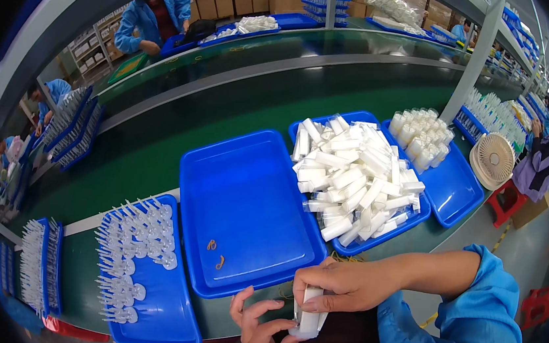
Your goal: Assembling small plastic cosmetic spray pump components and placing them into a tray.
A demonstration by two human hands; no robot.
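Near the table's front edge, my right hand [349,288] is closed around a small white rectangular piece in a clear plastic sleeve [310,312], holding it upright between thumb and fingers. My left hand [262,329] pinches its lower end with thumb and index finger, while the other fingers stick out. Just beyond lies a blue tray [245,202] with a few small brown rubber bands [212,245] in it. To its right, another blue tray [421,215] is heaped with similar white sleeved pieces [354,172].
At left, a blue tray [162,313] holds rows of clear stemmed plastic parts [130,263]. White cylinders [421,136] stand in a tray at right, beside a beige fan [492,158]. A grey post [476,65] rises behind. Across the green conveyor [227,111], a person in blue [157,18] works.
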